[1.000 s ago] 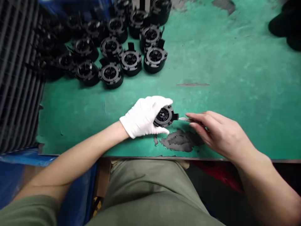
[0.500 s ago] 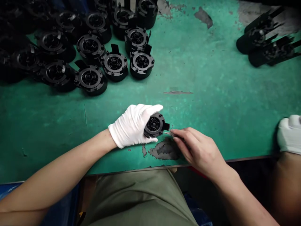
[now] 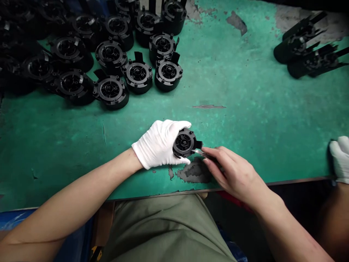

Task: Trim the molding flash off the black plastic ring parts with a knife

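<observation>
My left hand [image 3: 160, 143], in a white glove, is wrapped round a round black plastic housing [image 3: 184, 142], its ribbed face turned up and a short tab sticking out to the right. Bare, my right hand [image 3: 231, 169] pinches a thin silver blade-like metal tool [image 3: 200, 153]. The tool's tip meets the lower right rim of the housing, close to the tab. Most of the tool's handle is hidden inside my fingers, so its exact kind does not show.
Many similar black housings [image 3: 111, 91] stand grouped at the back left of the worn green table [image 3: 245, 109]. Several more black parts [image 3: 305, 54] lie at the back right. A co-worker's white-gloved hand [image 3: 340, 158] rests at the right edge.
The tool's tip has come up against the housing's rim, where a moment ago it was just short of it. The co-worker's hand has shifted towards the right edge, and the view has moved slightly.
</observation>
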